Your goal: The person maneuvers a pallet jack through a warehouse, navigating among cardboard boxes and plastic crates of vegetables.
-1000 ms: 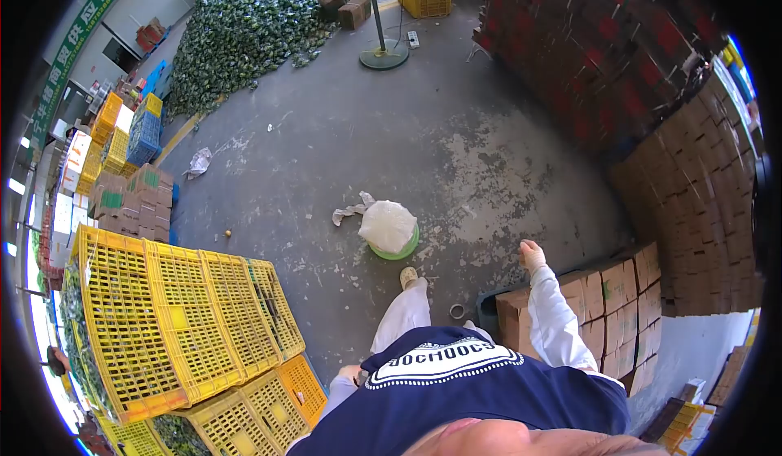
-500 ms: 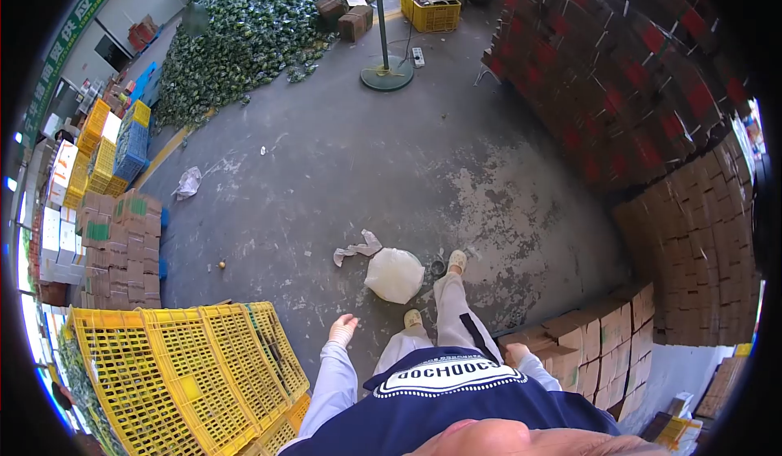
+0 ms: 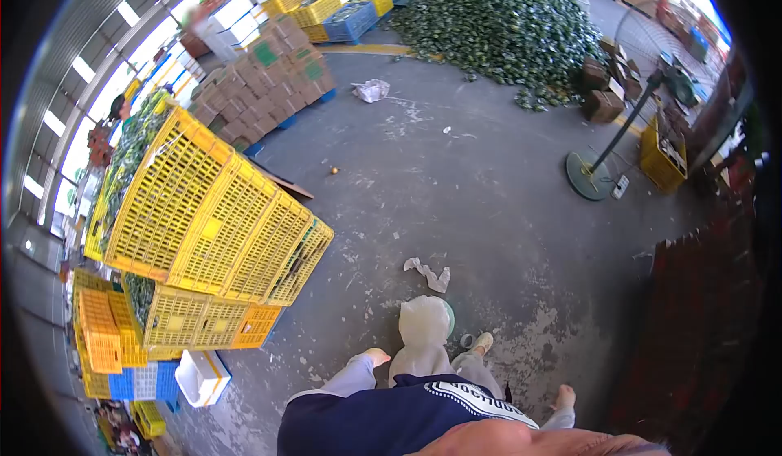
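Observation:
My left hand (image 3: 378, 356) hangs beside my left leg, its fingers loosely apart and nothing visible in them. On the other side, my right hand (image 3: 564, 396) is held low and away from my body, open with no object in it. Close to my left hand is a white rounded object (image 3: 425, 317) with a pale green edge, in front of my legs; its lower part merges with my pale trousers. Just beyond it, a crumpled whitish scrap (image 3: 428, 275) lies on the floor.
Yellow crates (image 3: 216, 228) are stacked at the left, above a white box (image 3: 202, 377). Stacked cartons (image 3: 265, 81) stand farther back. A large pile of green wrapped items (image 3: 497, 28) lies at the back. A stand fan (image 3: 588, 175) and a yellow crate (image 3: 661, 158) are at the right.
The view has turned left, so the pile, fan and crates appear farther right. My right hand has come away from the cartons beside it and hangs free.

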The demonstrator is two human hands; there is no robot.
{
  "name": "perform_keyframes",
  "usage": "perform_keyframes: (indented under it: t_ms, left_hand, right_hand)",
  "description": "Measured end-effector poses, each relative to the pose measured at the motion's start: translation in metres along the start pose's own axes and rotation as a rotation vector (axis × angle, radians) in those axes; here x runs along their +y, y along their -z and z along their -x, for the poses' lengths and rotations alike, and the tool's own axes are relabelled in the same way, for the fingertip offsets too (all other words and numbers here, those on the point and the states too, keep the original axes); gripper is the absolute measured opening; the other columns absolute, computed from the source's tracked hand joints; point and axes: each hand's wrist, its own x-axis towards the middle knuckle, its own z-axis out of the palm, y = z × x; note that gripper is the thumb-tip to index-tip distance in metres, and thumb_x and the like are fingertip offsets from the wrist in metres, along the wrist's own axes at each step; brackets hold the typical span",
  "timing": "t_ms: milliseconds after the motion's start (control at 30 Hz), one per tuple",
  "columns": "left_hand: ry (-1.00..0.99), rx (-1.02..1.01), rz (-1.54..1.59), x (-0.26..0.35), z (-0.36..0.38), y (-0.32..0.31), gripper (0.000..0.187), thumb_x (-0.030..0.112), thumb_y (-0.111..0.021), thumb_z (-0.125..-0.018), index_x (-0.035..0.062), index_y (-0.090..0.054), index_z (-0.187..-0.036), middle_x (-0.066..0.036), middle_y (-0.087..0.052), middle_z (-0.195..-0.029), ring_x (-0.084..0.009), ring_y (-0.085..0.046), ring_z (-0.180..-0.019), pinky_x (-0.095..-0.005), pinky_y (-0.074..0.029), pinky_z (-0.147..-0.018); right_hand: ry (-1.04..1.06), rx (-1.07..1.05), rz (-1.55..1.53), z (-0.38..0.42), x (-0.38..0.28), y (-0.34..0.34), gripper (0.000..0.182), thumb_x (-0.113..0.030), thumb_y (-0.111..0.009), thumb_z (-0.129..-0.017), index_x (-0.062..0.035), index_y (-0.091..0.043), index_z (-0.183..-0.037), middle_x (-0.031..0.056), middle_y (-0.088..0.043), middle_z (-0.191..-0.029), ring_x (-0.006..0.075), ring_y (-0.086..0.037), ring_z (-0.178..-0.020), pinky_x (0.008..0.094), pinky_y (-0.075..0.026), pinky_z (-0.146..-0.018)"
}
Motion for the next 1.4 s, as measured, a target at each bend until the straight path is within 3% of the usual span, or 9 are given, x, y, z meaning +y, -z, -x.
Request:
perform_keyframes:
  t_ms: [100,167,333,700,767,900,1033,1200,1400]
  left_hand:
    - [-0.041,0.018,-0.074,0.040,-0.007,-0.022,0.046,0.040,-0.056,-0.088,0.0041,-0.063,-0.116,-0.017,-0.062,-0.119,-0.0307,-0.057,-0.114,-0.0375,-0.043,-0.094]
    - [-0.109,0.141,0.356,0.072,0.010,-0.028,0.049,0.039,-0.057,-0.087,0.0053,-0.059,-0.123,-0.014,-0.061,-0.122,-0.0296,-0.055,-0.116,-0.0380,-0.041,-0.098]
    - [-0.169,0.275,0.577,0.111,0.040,-0.011,0.046,0.030,-0.064,-0.086,0.0033,-0.058,-0.123,-0.015,-0.061,-0.120,-0.0257,-0.055,-0.115,-0.0326,-0.040,-0.098]
    - [0.060,0.591,0.826,0.009,0.078,-0.078,0.047,0.036,-0.060,-0.087,0.0032,-0.059,-0.121,-0.017,-0.062,-0.119,-0.0287,-0.059,-0.109,-0.0324,-0.045,-0.094]
    - [-0.048,0.342,-0.008,-0.010,0.085,-0.076,0.039,0.032,-0.054,-0.089,0.0037,-0.062,-0.114,-0.016,-0.064,-0.114,-0.0322,-0.060,-0.106,-0.0350,-0.047,-0.091]
    - [0.036,0.250,0.355,-0.088,0.065,-0.127,0.031,0.025,-0.050,-0.088,0.0066,-0.065,-0.107,-0.015,-0.066,-0.106,-0.0337,-0.061,-0.101,-0.0387,-0.049,-0.086]
    - [-0.255,0.648,-0.015,-0.154,0.095,-0.101,0.024,0.024,-0.048,-0.088,0.0163,-0.067,-0.100,-0.011,-0.066,-0.100,-0.0320,-0.062,-0.096,-0.0398,-0.050,-0.082]
    - [0.392,0.888,1.452,-0.204,0.140,-0.037,0.040,0.035,-0.056,-0.085,0.0078,-0.062,-0.114,-0.013,-0.065,-0.111,-0.0282,-0.061,-0.102,-0.0354,-0.048,-0.088]
    - [0.624,0.939,1.787,-0.214,0.130,-0.048,0.052,0.038,-0.058,-0.083,0.0045,-0.058,-0.122,-0.016,-0.062,-0.118,-0.0293,-0.057,-0.113,-0.0369,-0.045,-0.095]
  right_hand:
    - [0.093,0.093,-0.001,-0.066,-0.125,0.040,0.030,-0.028,-0.057,-0.086,-0.0161,-0.058,-0.114,0.0010,-0.049,-0.069,0.0153,-0.045,-0.049,0.0335,-0.038,-0.040]
    - [0.156,0.073,0.130,-0.105,-0.186,0.043,0.034,-0.033,-0.056,-0.087,-0.0187,-0.057,-0.119,0.0000,-0.050,-0.073,0.0150,-0.049,-0.056,0.0347,-0.041,-0.045]
    - [0.175,-0.160,0.194,-0.168,-0.276,-0.058,0.042,-0.032,-0.056,-0.087,-0.0172,-0.052,-0.126,0.0049,-0.057,-0.096,0.0226,-0.055,-0.074,0.0420,-0.049,-0.063]
    - [0.060,-0.683,0.821,-0.046,-0.233,-0.340,0.032,-0.024,-0.058,-0.087,-0.0114,-0.058,-0.115,0.0070,-0.059,-0.092,0.0260,-0.061,-0.079,0.0448,-0.052,-0.073]
    - [0.044,-0.660,0.821,-0.020,-0.239,-0.349,0.034,-0.025,-0.057,-0.087,-0.0118,-0.057,-0.118,0.0074,-0.059,-0.093,0.0267,-0.060,-0.080,0.0456,-0.052,-0.074]
    - [-0.011,-0.516,0.710,-0.010,-0.248,-0.376,0.040,-0.027,-0.056,-0.088,-0.0140,-0.051,-0.125,0.0082,-0.059,-0.094,0.0287,-0.060,-0.080,0.0487,-0.051,-0.074]
    - [-0.241,-0.373,0.959,-0.070,-0.211,-0.388,0.028,-0.031,-0.055,-0.090,-0.0142,-0.051,-0.111,0.0054,-0.055,-0.084,0.0259,-0.057,-0.070,0.0455,-0.051,-0.066]
    - [-0.018,-0.684,1.256,0.044,-0.245,-0.563,0.028,-0.030,-0.055,-0.090,-0.0144,-0.052,-0.113,0.0050,-0.056,-0.085,0.0247,-0.057,-0.070,0.0438,-0.050,-0.065]
    - [0.257,-1.034,1.490,0.187,-0.257,-0.798,0.028,-0.030,-0.056,-0.090,-0.0146,-0.054,-0.114,0.0047,-0.057,-0.086,0.0233,-0.058,-0.071,0.0419,-0.050,-0.063]
